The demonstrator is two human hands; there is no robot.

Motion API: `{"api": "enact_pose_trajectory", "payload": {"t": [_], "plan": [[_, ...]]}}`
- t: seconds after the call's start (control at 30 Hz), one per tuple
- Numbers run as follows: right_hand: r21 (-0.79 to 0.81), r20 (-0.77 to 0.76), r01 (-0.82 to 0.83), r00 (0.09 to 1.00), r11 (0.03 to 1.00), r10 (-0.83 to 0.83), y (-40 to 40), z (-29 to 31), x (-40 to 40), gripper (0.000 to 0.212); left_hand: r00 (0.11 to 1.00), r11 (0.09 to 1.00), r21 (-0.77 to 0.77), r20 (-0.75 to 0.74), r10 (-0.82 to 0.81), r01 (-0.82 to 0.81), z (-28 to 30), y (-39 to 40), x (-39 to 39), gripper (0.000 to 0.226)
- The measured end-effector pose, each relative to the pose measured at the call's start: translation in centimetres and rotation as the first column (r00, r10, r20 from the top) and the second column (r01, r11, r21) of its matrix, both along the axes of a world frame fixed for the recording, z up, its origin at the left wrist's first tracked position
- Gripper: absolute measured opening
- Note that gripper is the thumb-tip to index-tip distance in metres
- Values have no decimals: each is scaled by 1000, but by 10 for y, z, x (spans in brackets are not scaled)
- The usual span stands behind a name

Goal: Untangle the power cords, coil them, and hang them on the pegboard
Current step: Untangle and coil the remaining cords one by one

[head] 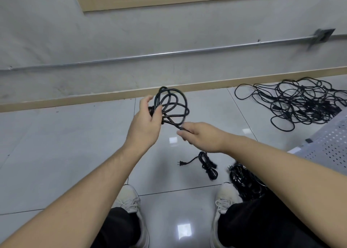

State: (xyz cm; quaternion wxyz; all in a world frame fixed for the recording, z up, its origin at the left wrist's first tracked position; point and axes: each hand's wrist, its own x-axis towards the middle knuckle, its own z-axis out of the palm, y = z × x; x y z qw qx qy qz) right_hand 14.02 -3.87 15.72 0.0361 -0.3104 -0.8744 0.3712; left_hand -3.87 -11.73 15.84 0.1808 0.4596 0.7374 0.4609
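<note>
A: L to R, quick. What's the left hand [145,123] doing?

B: Holding the coiled cord [171,107] up off the floor, fingers wrapped round the bunched side of the loops. Grip is clamped there, prob so the coil keeps its shape while the rest gets wound.

A: And the right hand [201,137]?

B: Just beside it, lower. The cord's free tail runs from the coil into it; fingers curl round that tail. Looks like it's feeding or wrapping the end round the loops, my guess.

A: Below that?

B: A bundled cord [207,165] w/ its plug [181,163] sticking out, lying on the tile floor [65,153] between the shoes' line and the hands. Seems done, parked within reach. Another dark bundle [244,180] sits by the right shoe [224,197].

A: Far right?

B: Big tangled pile [304,103] near the baseboard, well apart, not yet sorted. White perforated panel [328,146] at the edge, maybe the pegboard, can't tell. Nothing hung on it that I can see.
</note>
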Motion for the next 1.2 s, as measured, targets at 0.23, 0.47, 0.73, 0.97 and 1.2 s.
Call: {"api": "enact_pose_trajectory", "payload": {"t": [0.23,0.47,0.73,0.97,1.2], "plan": [[539,-119,-37,986,842,119,-6,27,21,48,873,918,-374,-483,-70,-133,7,1,-9,35],[196,-400,238,905,951,-144,40,19,30,23,747,792,-348,-287,-600,502,4,-11,8,33],[-267,-418,80,888,960,-190,40,0,22,21,776,854,114,370,-511,508,19,-26,42,50],[-215,-108,101,986,971,-126,30,-8,28,34,831,958,-17,502,-240,287,22,-18,40,51],[16,-30,33,999,999,-33,12,5,27,39,956,999,-31,292,-8,18,5,-5,14,54]]}}
